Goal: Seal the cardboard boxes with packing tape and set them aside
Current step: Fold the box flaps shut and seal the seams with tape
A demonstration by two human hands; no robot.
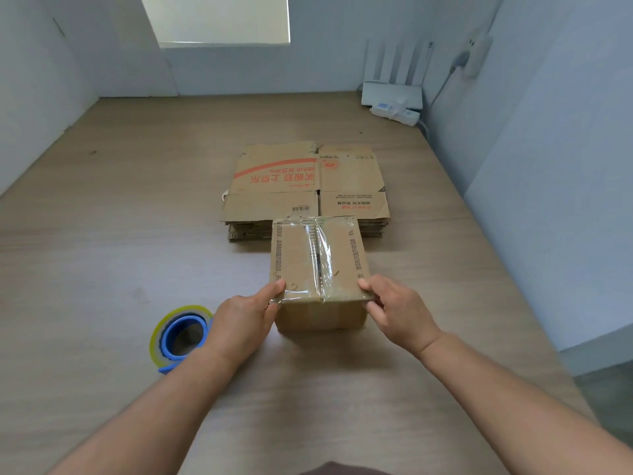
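Note:
A small closed cardboard box (294, 258) stands on the wooden table (120, 241), with clear tape along its top seam and across its near and far edges. My left hand (243, 320) grips its near left corner, thumb on top. My right hand (397, 310) grips the near right corner the same way. A roll of clear packing tape on a blue dispenser (181, 334) lies on the table just left of my left wrist. Behind the box lies a stack of flattened cardboard boxes (308, 180) with red print.
A white router (394, 92) with upright antennas and a white power strip (395, 113) sit in the far right corner. White walls close the table on the left, back and right. The table's right edge runs close to my right forearm.

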